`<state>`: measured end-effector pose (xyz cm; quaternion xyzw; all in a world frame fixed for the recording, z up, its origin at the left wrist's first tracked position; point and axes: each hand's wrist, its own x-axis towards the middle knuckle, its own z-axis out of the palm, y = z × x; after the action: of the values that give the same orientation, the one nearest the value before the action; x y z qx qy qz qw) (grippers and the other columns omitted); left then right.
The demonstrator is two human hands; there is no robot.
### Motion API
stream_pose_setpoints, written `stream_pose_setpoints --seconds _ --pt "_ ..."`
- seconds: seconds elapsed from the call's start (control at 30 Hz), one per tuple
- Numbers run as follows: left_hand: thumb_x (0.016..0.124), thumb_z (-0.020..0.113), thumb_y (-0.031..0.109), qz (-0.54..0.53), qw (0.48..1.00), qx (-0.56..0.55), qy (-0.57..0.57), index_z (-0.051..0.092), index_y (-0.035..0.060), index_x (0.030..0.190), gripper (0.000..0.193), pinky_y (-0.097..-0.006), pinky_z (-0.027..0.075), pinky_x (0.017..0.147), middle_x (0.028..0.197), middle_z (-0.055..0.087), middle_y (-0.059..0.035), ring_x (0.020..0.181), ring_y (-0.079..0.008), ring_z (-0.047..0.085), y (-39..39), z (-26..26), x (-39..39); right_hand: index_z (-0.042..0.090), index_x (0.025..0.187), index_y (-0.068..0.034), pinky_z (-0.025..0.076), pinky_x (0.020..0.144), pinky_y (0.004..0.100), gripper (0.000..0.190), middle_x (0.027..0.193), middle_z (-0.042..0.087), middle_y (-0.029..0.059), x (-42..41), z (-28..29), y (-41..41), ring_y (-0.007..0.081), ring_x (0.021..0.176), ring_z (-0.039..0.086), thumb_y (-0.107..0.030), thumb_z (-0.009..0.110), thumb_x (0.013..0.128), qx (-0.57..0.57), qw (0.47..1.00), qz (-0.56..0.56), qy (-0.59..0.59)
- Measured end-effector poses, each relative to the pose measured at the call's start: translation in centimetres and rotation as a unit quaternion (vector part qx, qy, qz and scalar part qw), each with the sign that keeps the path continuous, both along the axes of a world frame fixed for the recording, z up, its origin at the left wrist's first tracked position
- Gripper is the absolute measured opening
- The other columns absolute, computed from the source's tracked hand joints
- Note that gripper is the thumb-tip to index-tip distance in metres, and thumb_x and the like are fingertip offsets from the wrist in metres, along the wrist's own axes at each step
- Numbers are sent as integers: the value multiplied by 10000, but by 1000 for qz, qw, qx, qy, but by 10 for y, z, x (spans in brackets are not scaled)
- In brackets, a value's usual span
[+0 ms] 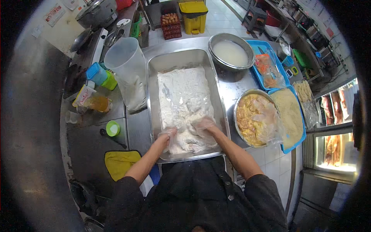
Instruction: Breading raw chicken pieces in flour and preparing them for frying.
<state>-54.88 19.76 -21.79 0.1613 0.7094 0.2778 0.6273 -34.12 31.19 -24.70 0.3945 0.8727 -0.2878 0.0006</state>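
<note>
In front of me a deep stainless steel pan [187, 54] holds a wide bed of white flour [185, 87]. My left hand [168, 135], in a clear plastic glove, is at the flour's near left edge. The other glove covers my right hand [203, 126], whose fingers reach into the flour near the middle. Lumps coated in flour lie around both hands; what is under the coating is hidden. Flour and blur hide the fingertips, so any grip is unclear. To the right, a round metal bowl [237, 127] contains pieces of raw meat in yellow marinade [247, 117], partly covered by clear plastic [266, 121].
A metal bowl [213, 58] of cloudy liquid stands behind right. Blue trays [300, 139] hold pale crumbs [287, 113] and bagged food [265, 66]. Left are a tall plastic container [124, 55], an oil pouch [92, 98], a green cup [112, 128] and a yellow cloth [120, 162].
</note>
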Motion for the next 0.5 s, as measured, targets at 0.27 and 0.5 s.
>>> stream_pose_setpoints --seconds 0.27,0.5 --pt "831 469 302 74 992 12 -100 569 92 886 239 -341 480 629 767 565 -62 686 -178 547 4 0 13 439 1175 -39 299 936 308 420 1191 443 166 -22 29 -32 249 1110 413 -296 393 846 -236 962 69 121" --pt "850 441 219 161 934 112 -298 465 76 1126 312 -292 491 665 995 560 -96 833 -204 570 12 69 4 522 1078 -19 413 766 339 327 1054 548 104 10 118 -15 216 915 523 -234 445 844 -355 907 -47 222"
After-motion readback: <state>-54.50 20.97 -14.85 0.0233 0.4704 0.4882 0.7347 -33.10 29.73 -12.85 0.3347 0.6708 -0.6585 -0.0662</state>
